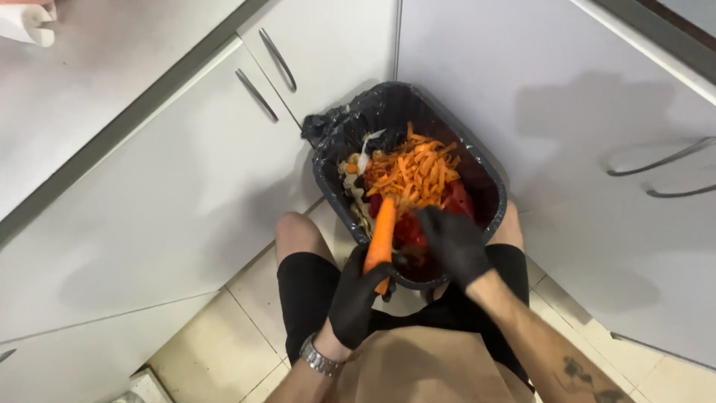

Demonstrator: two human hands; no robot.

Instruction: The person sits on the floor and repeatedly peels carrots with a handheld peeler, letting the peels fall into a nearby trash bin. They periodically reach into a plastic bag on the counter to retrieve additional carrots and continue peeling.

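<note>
The pale tiled floor (pixel 224 351) carries a dark bin (pixel 488 186) lined with a black bag, standing in the corner where the white cabinet fronts meet. Its far rim sits close against the cabinet doors. The tiles run bare along the left cabinets toward the lower left edge.

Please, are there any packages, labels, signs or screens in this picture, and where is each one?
None show. Nearest to a package is the black bag lining the bin, plain and unprinted. At the top left corner a white and pink thing lies on the counter; its kind cannot be told.
</note>
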